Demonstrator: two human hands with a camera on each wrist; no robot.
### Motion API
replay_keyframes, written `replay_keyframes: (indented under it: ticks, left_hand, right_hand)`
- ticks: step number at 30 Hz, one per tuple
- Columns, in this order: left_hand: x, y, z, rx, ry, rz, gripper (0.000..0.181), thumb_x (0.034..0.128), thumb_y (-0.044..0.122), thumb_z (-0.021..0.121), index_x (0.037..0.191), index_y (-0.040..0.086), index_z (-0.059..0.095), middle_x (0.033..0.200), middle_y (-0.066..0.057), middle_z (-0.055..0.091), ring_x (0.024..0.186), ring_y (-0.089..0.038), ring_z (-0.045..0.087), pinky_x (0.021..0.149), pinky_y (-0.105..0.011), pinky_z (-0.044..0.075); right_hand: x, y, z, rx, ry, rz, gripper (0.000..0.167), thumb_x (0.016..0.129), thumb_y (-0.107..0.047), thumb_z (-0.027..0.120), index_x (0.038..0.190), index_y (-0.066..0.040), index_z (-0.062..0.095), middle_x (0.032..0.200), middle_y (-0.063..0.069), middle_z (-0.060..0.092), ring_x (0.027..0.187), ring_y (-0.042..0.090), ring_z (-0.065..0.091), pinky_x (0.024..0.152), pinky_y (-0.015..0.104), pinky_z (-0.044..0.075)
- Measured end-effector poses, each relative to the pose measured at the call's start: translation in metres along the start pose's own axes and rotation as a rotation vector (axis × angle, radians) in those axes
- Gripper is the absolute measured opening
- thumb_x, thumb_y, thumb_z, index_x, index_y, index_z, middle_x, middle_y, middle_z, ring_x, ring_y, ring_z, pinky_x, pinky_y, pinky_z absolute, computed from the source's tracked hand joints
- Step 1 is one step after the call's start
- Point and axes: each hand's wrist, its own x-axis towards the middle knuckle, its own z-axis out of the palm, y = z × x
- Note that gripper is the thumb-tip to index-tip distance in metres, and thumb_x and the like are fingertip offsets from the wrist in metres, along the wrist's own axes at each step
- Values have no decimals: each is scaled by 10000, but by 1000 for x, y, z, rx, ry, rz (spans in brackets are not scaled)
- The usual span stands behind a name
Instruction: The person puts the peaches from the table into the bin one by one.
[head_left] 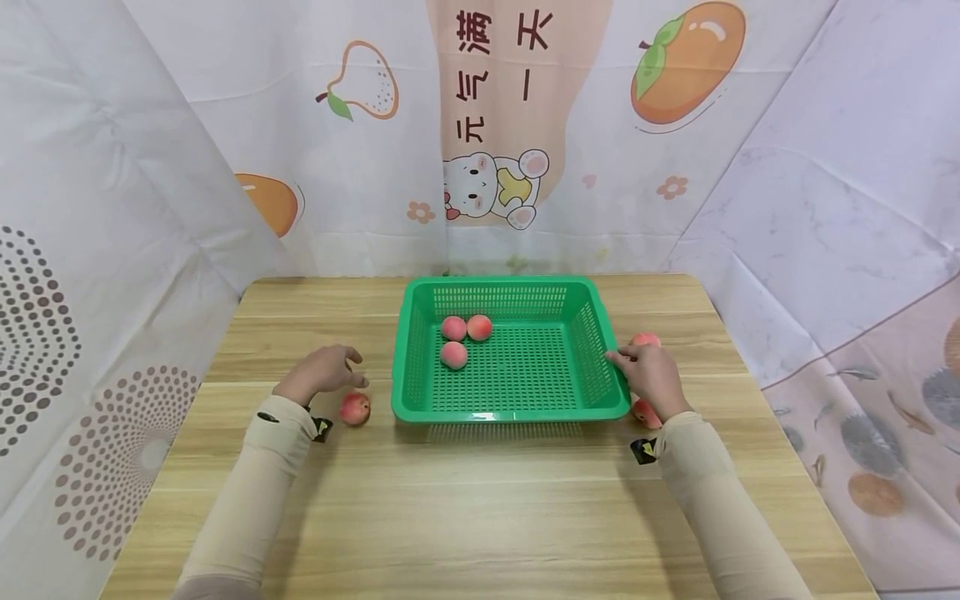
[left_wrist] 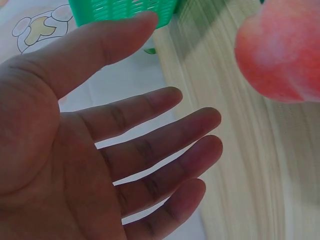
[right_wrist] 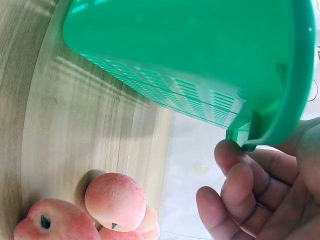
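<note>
Clearly, the basket [head_left: 495,416] sits between our two hands, its long axis running left to right over the table [head_left: 495,517], and our right hand [head_left: 654,377] is the nearer one. With it we grip the right rim [head_left: 600,321], the fingers curled at the edge. Whether the base rests flat, we cannot tell.

Our left hand [head_left: 322,372] holds nothing; its fingers are spread and only slightly bent. It hangs just beside the lone peach [head_left: 355,408], which lies on our near side of the fingertips, apart from them. The left rim [head_left: 401,358] is farther off, to the right of that hand, with a gap between. We judge this gap the relation that matters: one end of the long axis is held, the other is free.

Inside, three peaches [head_left: 453,355] cluster toward the left and far side. The right peaches [right_wrist: 115,200] lie outside on the table, beside our gripping hand, partly hidden by it from above.
</note>
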Motion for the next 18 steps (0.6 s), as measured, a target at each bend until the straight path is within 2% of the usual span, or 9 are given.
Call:
replay_keyframes:
  ticks: [5,18]
  left_hand:
    - [-1,-4,5,4,-5,16,535,857,275,663,1268,-58,575,1237,-275,621,1120,-413,599,937,-530,474]
    - [-5,-11,8,10,-34,-1,512,859,262,681,1259,-45,590,1313,-301,560,1218,-475,518,984,-575,433]
  right_hand:
    - [0,0,0,-9,2,-3,433,992,-258,565,1200,117,622,1023,264,694,623,166,559,549,269,436]
    - [1,1,0,-14,6,-8,431,993,-257,565,1195,119,625,1006,259,697,637,174,571,557,266,442]
